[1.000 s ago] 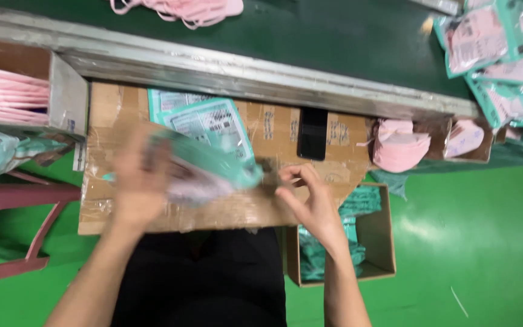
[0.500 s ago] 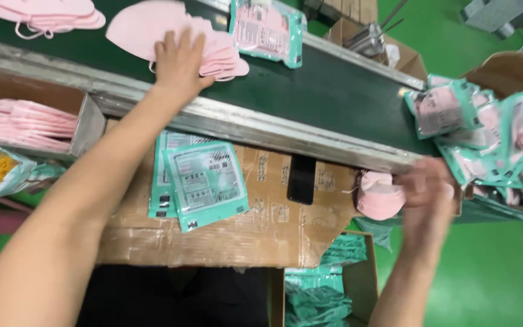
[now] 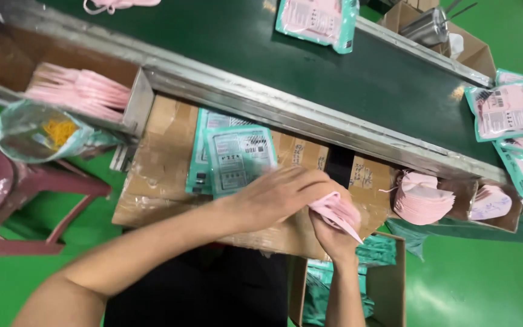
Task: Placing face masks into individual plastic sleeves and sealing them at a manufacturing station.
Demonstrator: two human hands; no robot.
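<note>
Holding a folded pink mask (image 3: 337,213) between them, both hands meet over the cardboard-covered tabletop (image 3: 152,181). The right hand (image 3: 331,233) comes up from below with its grip clenched around the mask's lower edge, while the left hand (image 3: 279,194) reaches across from the left, its fingers (image 3: 313,181) grasping the mask from above. Below them, an open carton (image 3: 388,284) holds teal packets.

Just beyond the hands, two teal printed pouches (image 3: 231,157) lie flat on the cardboard, overlapping. To the right sits a stack of pink masks (image 3: 422,200), with a second small pile (image 3: 490,203) in a tray beside it. At far left a metal-edged bin (image 3: 137,103) holds more pink masks, and a clear bag with yellow contents (image 3: 52,130) hangs near it.

Farther off runs the dark green conveyor belt (image 3: 364,79), carrying one filled pouch (image 3: 316,21) at the top and several more (image 3: 509,112) at the right edge.
</note>
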